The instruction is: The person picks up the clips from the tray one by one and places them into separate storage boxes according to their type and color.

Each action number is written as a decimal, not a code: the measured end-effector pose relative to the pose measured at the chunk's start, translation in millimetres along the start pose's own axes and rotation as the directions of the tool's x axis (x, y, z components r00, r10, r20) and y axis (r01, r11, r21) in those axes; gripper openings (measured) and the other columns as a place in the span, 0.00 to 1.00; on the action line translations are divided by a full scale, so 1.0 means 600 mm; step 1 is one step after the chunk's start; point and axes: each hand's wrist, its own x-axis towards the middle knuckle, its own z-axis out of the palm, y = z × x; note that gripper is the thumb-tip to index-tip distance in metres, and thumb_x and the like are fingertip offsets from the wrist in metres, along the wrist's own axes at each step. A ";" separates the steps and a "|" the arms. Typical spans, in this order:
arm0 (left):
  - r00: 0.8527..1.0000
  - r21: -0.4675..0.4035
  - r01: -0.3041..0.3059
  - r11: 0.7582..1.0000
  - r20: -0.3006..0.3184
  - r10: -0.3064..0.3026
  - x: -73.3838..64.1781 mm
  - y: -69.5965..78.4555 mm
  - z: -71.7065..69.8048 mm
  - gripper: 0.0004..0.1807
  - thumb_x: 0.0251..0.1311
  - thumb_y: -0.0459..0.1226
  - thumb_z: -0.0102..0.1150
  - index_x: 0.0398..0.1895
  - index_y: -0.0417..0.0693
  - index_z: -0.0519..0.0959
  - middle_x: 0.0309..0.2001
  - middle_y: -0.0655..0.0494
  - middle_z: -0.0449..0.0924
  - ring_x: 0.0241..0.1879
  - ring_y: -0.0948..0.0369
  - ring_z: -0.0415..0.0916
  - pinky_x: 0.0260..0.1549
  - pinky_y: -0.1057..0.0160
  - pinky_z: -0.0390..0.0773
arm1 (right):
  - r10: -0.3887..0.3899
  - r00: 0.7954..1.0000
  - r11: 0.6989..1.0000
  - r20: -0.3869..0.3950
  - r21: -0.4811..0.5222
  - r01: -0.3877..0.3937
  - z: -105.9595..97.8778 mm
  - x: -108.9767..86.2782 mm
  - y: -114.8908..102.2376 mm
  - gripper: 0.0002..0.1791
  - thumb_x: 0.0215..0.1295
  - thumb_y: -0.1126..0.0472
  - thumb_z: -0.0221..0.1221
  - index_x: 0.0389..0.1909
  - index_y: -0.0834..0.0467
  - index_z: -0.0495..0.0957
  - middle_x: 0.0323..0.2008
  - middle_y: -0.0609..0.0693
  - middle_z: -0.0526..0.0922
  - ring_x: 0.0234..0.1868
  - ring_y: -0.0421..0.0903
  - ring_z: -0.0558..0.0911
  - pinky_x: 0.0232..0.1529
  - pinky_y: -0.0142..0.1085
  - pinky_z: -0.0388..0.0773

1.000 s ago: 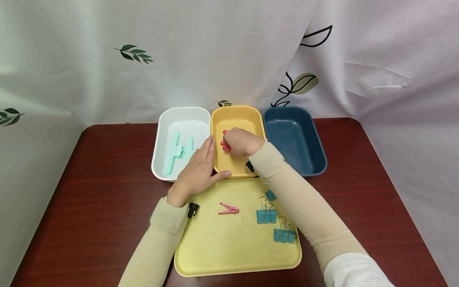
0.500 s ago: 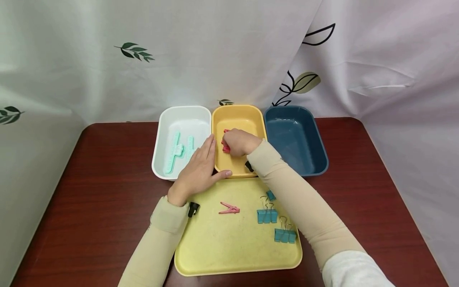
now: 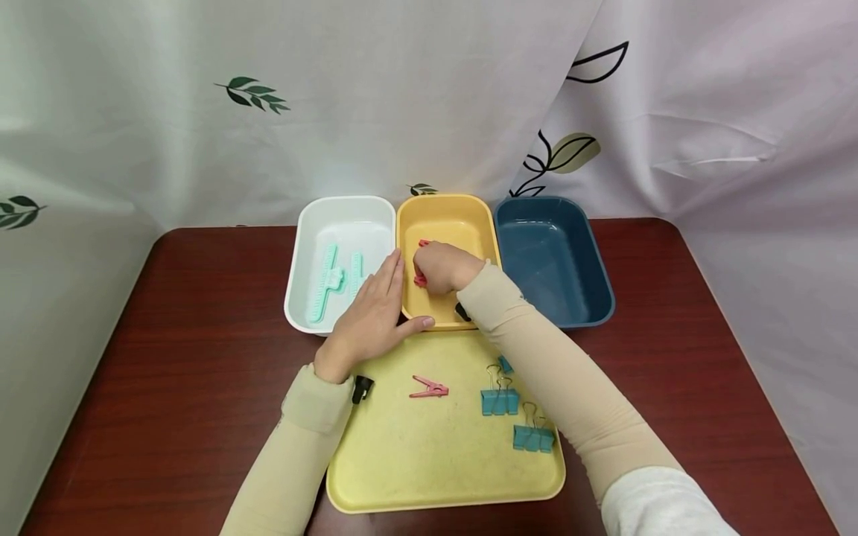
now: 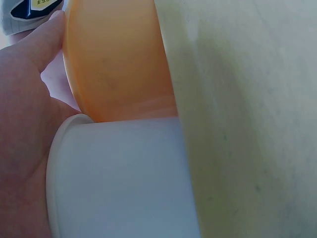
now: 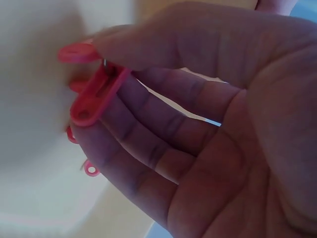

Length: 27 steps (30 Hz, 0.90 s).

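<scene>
My right hand (image 3: 445, 266) reaches down into the yellow bin (image 3: 445, 207). In the right wrist view its thumb and fingers pinch a red clothespin (image 5: 96, 99). More red clothespins (image 5: 92, 168) show just behind the fingers, partly hidden by them. My left hand (image 3: 372, 309) lies with straight fingers along the adjoining rims of the yellow bin and the white bin (image 3: 295, 279), its thumb by the yellow bin's near edge. Inside the white bin are mint-green bag clips (image 3: 328, 283), one partly covered by the left hand. A pink clothespin (image 3: 430, 387) lies on the yellow tray (image 3: 415, 461).
Teal binder clips (image 3: 499, 402) lie on the tray's right side, one partly hidden under the right forearm. To the right of the yellow bin stands a dark blue bin (image 3: 553, 268). Everything sits on a brown table (image 3: 188, 350), with a curtain (image 3: 375, 89) behind.
My right hand has shifted slightly left inside the yellow bin and covers more of the red clothespins. The left hand stays in place on the rims.
</scene>
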 end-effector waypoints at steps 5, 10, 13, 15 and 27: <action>1.000 -0.013 0.011 1.000 0.010 -0.011 0.000 0.001 -0.002 0.59 0.66 0.64 0.55 0.79 0.34 0.37 0.81 0.44 0.30 0.80 0.53 0.31 0.74 0.45 0.47 | -0.012 1.000 0.999 -0.008 -0.037 0.012 0.002 0.005 -0.002 0.08 0.71 0.65 0.56 0.29 0.58 0.74 0.26 0.51 0.76 0.30 0.48 0.74 0.37 0.36 0.73; 1.000 -0.018 0.011 1.000 0.008 -0.010 0.001 0.001 -0.002 0.59 0.66 0.64 0.55 0.79 0.33 0.37 0.81 0.44 0.30 0.80 0.53 0.32 0.74 0.45 0.47 | -0.007 1.000 0.998 0.006 -0.066 0.008 0.005 0.010 -0.006 0.03 0.69 0.66 0.57 0.35 0.59 0.77 0.32 0.54 0.80 0.34 0.49 0.75 0.41 0.37 0.74; 1.000 -0.019 0.010 1.000 0.004 -0.010 0.002 0.000 -0.002 0.59 0.66 0.64 0.55 0.79 0.33 0.38 0.81 0.44 0.31 0.80 0.53 0.32 0.74 0.45 0.47 | -0.004 1.000 0.997 0.020 -0.080 0.005 0.005 0.011 -0.010 0.02 0.68 0.68 0.58 0.37 0.60 0.78 0.36 0.55 0.81 0.35 0.49 0.75 0.40 0.37 0.74; 1.000 -0.019 0.010 1.000 0.003 -0.010 0.002 0.000 -0.002 0.59 0.66 0.64 0.55 0.79 0.33 0.38 0.81 0.43 0.31 0.80 0.53 0.32 0.74 0.45 0.47 | 0.001 1.000 0.997 0.030 -0.080 0.002 0.005 0.011 -0.011 0.03 0.66 0.70 0.58 0.38 0.60 0.78 0.38 0.56 0.81 0.35 0.49 0.75 0.39 0.37 0.74; 1.000 -0.024 0.013 1.000 0.010 -0.013 0.001 0.001 -0.001 0.59 0.65 0.64 0.54 0.79 0.33 0.37 0.81 0.44 0.31 0.80 0.53 0.32 0.74 0.45 0.47 | -0.014 1.000 0.999 0.017 -0.049 0.015 0.007 0.009 -0.003 0.02 0.69 0.67 0.57 0.36 0.60 0.76 0.32 0.54 0.79 0.32 0.48 0.73 0.38 0.35 0.72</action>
